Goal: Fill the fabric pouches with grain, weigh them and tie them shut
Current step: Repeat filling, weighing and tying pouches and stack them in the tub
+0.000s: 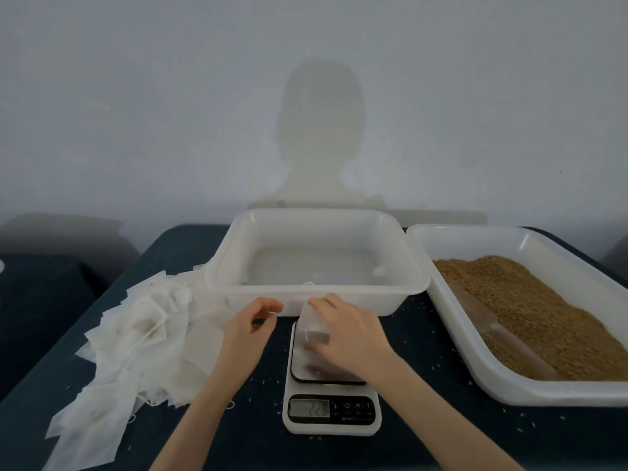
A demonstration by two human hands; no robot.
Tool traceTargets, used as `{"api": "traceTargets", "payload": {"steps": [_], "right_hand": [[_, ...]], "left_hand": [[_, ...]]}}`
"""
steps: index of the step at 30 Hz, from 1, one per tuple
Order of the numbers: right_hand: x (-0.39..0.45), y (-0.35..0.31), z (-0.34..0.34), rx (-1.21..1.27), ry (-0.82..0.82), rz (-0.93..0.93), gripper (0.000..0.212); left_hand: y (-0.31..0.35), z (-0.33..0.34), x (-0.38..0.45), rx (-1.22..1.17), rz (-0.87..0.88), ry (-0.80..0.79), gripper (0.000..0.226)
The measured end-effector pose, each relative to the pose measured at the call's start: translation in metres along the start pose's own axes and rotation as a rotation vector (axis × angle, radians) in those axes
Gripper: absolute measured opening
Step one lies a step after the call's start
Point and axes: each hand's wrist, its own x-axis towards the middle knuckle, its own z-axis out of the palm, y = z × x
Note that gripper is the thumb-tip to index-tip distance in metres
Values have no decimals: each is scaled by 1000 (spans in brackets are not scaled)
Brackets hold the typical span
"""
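Note:
A small white fabric pouch [313, 322] stands on the platform of a white kitchen scale [331, 413], whose display shows digits. My right hand [346, 329] grips the pouch from the right, fingers curled round it. My left hand [253, 322] hovers just left of the pouch, thumb and forefinger pinching what looks like its thin white drawstring. A heap of flat empty pouches [136, 338] lies at the left. Brown grain [530, 311] fills the white tray [452, 338] at the right, with a clear scoop [482, 317] lying in it.
A white plastic bin [316, 297] stands behind the scale, with a pouch or two faintly visible inside. Loose grains are scattered on the dark blue tabletop [418, 419]. A grey wall rises behind the table.

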Motion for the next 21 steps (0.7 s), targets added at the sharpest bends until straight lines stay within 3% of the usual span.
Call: {"api": "traceTargets", "payload": {"steps": [3,5,11,13,16,21], "right_hand": [[10,-5,7,-93,11,17,25],[14,1,6,-46,40,55,24],[31,22,-31,402,37,185,15],[40,25,-45,496,70,154,11],[58,29,-62,545,128,134,10],[93,48,-69,593,273,210,13]], "left_hand": [[14,4,9,83,89,-91,33],[23,4,18,158,147,-145,36],[45,9,47,358,216,-417,50],[58,13,57,335,259,-452,53],[80,21,74,217,283,-445,38],[92,43,112,50,100,-427,26]]}}
